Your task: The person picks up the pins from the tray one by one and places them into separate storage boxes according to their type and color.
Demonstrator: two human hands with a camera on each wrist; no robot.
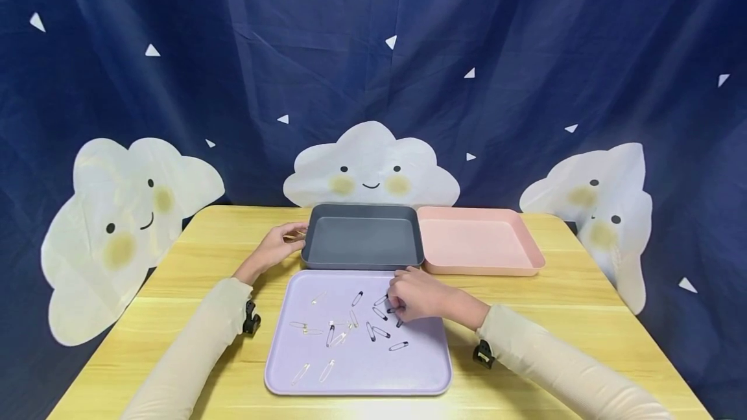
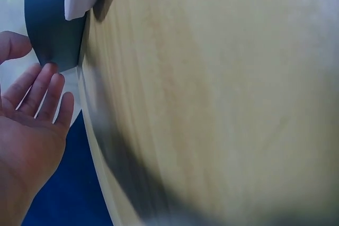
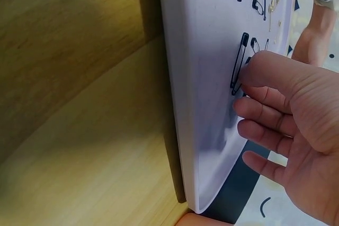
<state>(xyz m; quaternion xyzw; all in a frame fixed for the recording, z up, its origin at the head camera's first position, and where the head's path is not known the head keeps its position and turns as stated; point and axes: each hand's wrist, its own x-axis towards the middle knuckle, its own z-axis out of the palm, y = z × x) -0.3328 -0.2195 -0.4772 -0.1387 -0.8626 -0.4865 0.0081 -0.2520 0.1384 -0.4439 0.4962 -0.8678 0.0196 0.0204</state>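
My right hand [image 1: 415, 293] is over the right part of a lilac tray [image 1: 356, 381], fingers bent down among black safety pins [image 1: 399, 346]. In the right wrist view its thumb and forefinger come close together at a black safety pin [image 3: 241, 51]; whether they pinch one is hidden. Several gold safety pins [image 1: 327, 371] lie mostly on the tray's left half. My left hand [image 1: 279, 245] is at the left side of a dark grey tray [image 1: 363, 263], its fingers loosely extended and fingertips at the tray's wall [image 2: 50, 30].
A pink tray [image 1: 483, 269] stands against the dark grey tray's right side, both behind the lilac one. All three are on a wooden table [image 1: 222, 368]. Behind the table hangs a dark blue curtain [image 1: 338, 76] with white clouds.
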